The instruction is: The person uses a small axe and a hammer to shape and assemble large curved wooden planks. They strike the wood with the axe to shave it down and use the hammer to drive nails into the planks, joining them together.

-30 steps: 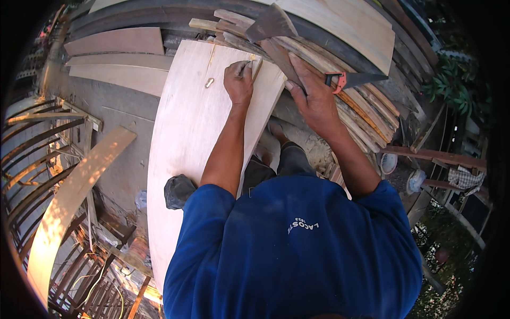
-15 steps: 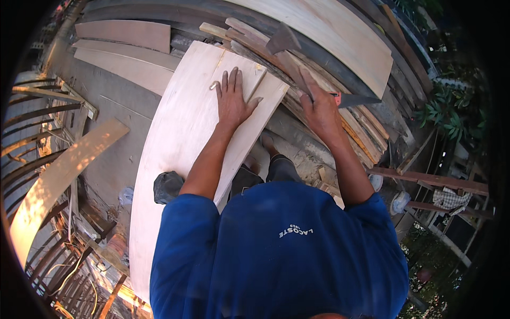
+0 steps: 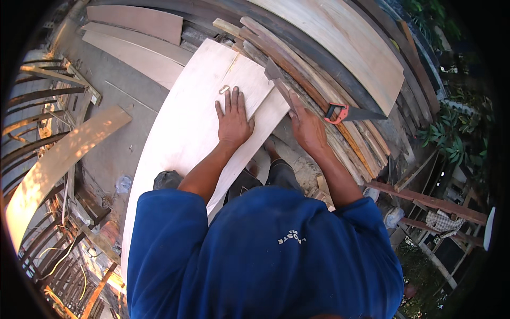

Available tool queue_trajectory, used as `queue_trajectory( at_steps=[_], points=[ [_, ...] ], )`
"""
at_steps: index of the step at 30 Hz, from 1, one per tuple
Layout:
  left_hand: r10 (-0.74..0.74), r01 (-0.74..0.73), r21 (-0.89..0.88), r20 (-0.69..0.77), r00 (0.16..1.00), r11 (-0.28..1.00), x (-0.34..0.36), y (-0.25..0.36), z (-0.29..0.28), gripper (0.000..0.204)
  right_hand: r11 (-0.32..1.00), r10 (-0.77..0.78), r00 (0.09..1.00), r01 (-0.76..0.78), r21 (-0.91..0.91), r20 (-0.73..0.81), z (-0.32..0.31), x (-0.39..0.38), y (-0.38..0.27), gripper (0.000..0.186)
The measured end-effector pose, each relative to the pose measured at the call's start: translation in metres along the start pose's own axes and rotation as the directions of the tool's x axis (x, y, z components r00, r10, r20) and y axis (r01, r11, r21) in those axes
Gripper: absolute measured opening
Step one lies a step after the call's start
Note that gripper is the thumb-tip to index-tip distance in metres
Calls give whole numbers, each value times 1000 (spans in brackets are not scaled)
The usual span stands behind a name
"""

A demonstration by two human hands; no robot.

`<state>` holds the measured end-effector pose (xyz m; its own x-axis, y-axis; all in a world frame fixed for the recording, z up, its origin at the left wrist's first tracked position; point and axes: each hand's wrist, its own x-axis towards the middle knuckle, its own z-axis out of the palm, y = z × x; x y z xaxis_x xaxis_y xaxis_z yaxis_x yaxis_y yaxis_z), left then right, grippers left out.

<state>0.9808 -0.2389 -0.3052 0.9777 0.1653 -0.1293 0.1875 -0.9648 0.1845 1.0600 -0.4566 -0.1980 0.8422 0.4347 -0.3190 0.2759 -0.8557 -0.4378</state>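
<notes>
A wide pale plywood panel point(image 3: 186, 106) stretches in front of me on the left, with a narrower strip along its right side beyond a dark gap. Flat on it, fingers spread, rests my left hand point(image 3: 234, 119). My right hand point(image 3: 308, 126) is closed round the wooden handle of a hatchet point(image 3: 272, 70). The hatchet's blade is at the panel's far right corner; whether it touches the wood I cannot tell. A small oval brass-coloured piece point(image 3: 224, 89) lies on the panel just beyond my left fingertips. Some dark grey cloth or bag point(image 3: 168, 179) sits near my left forearm.
A handsaw point(image 3: 348, 114) with a red and black handle lies on stacked timber strips point(image 3: 319, 74) to the right. Thin boards point(image 3: 133, 56) lie at the far left, a curved board point(image 3: 64, 151) and a wooden rib frame point(image 3: 37, 98) nearer. Plants point(image 3: 457, 133) grow at right.
My right hand has drawn the hatchet down and left, bringing its blade from over the timber to the panel's corner. My left hand has shifted slightly nearer, away from the oval piece.
</notes>
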Motion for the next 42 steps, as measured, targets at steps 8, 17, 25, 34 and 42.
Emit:
queue_trajectory(
  at_steps=[8, 17, 25, 34, 42],
  points=[
    [-9, 8, -39, -18, 1000, 999, -9, 1, 0, 91, 603, -90, 566, 686, 408, -819, -1, -16, 0, 57],
    [-16, 12, -55, -67, 998, 998, -14, -8, 7, 90, 866, -271, 760, 460, 194, -590, -31, 3, -27, 68],
    [-6, -1, -76, -84, 996, 997, -10, -1, 8, 89, 998, 48, 997, -50, 24, 56, 21, 2, 8, 59],
    [0, -5, -71, -70, 998, 997, -12, 3, 5, 82, 933, -272, 809, 355, 63, -521, 45, -12, 18, 62],
    [-29, 23, -72, -90, 996, 997, -19, -8, 7, 84, 786, -170, 671, 534, 311, -721, -17, -18, -36, 67]
  ],
)
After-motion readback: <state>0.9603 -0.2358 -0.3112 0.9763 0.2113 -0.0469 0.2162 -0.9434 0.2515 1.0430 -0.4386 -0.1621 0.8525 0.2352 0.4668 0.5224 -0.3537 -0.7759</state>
